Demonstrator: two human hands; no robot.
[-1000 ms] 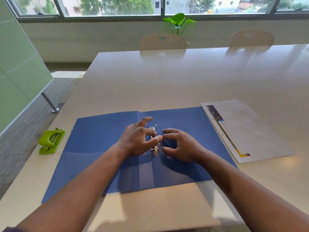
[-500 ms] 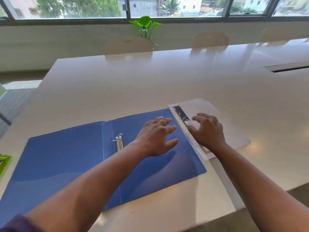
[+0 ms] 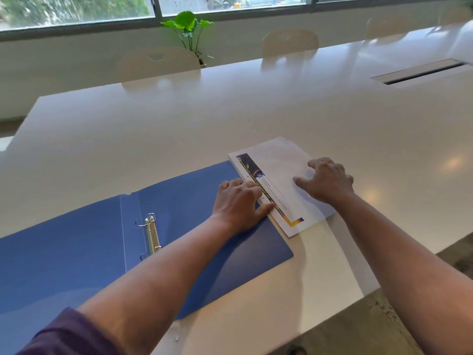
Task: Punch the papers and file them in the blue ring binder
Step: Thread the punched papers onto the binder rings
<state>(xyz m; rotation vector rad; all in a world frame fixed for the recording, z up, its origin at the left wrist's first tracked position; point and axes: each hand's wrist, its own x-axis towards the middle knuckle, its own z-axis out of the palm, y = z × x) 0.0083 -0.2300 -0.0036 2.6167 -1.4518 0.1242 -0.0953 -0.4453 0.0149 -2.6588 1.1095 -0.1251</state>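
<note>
The blue ring binder lies open flat on the white table. Its metal rings stand open at the spine. A stack of printed papers, with punched holes along its left edge, lies just right of the binder's right flap. My left hand is at that punched edge, fingers curled over it and thumb against the side. My right hand rests on top of the stack with bent, spread fingertips touching the top sheet.
Pale chairs stand along the table's far side, with a green plant by the window. A cable slot is set into the table at the far right. The table's near edge runs close below the binder.
Both hands left the binder's rings and moved right to the paper stack. The view swung right, and the green hole punch dropped out of sight at the left.
</note>
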